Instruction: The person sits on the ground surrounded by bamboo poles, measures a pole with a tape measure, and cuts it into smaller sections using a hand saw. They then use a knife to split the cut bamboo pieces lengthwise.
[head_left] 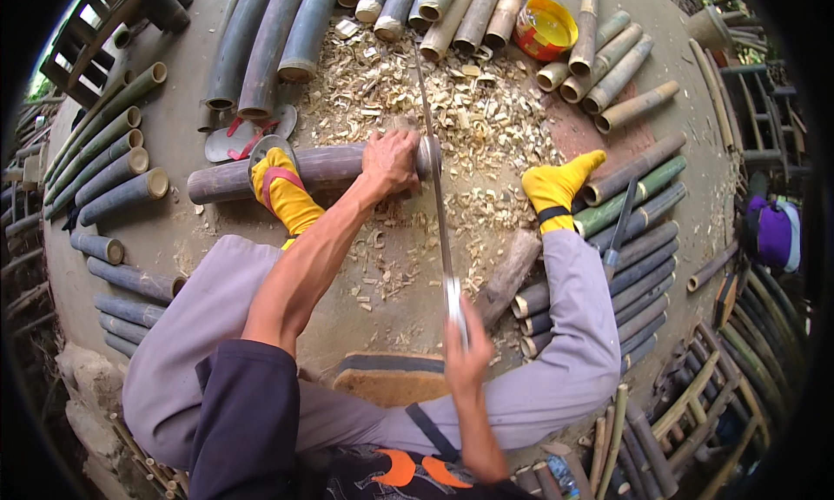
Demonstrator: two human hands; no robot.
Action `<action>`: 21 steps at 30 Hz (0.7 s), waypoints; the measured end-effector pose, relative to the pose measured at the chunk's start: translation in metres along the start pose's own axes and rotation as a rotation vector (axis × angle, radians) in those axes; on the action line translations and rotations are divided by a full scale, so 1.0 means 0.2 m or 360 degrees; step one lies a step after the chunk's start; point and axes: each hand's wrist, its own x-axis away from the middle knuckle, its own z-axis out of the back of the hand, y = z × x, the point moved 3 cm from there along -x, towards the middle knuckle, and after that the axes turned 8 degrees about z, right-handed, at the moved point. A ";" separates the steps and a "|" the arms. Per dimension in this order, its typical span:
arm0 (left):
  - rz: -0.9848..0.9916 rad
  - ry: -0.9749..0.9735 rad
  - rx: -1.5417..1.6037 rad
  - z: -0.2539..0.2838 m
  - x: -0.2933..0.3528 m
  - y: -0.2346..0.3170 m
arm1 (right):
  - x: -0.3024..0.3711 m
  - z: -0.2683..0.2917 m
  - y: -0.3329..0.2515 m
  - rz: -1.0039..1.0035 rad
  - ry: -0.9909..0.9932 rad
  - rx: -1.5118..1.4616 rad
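Observation:
A thick dark bamboo pole (330, 164) lies crosswise in front of me. My left hand (391, 159) is closed over it near its right end. My left foot, in a yellow sock (287, 192) and a red-strapped sandal, rests on the pole further left. My right hand (470, 348) is wrapped round the pale handle of a long handsaw, slightly blurred. The narrow saw blade (437, 183) runs away from me and crosses the pole's right end, just beside my left hand. A rough log piece (511, 278) lies right of the saw handle.
Wood chips (486, 122) cover the ground beyond the pole. Bamboo poles (269, 44) stretch across the far side, with more bamboo lengths (122, 170) at left. A red-and-yellow tub (546, 28) stands far right. A knife (619, 226) rests on stacked bamboo beside my right leg.

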 end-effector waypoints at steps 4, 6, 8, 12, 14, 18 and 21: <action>0.0055 -0.0070 0.0001 -0.01 0.00 0.00 | 0.42 0.16 -0.05 -0.0205 0.0006 -0.0079; 0.0034 -0.0032 0.0035 0.02 0.02 0.06 | 0.19 0.09 0.04 -0.0284 0.0070 -0.0232; 0.0002 0.0001 0.0043 0.05 0.01 0.09 | -0.20 -0.03 0.04 -0.0107 0.0000 -0.0019; 0.0045 -0.0084 0.0024 0.02 0.02 0.03 | -0.27 -0.07 -0.01 0.0040 -0.0033 -0.0056; 0.0049 -0.0032 0.0044 -0.01 0.00 -0.02 | 0.03 0.02 0.01 -0.0008 -0.0052 -0.0060; 0.0040 0.0049 0.0117 0.00 0.00 0.02 | 0.46 0.18 -0.01 -0.0272 -0.0089 -0.0123; 0.0056 0.0041 0.0124 0.02 0.02 0.07 | -0.10 0.01 0.03 -0.0104 -0.0010 -0.0075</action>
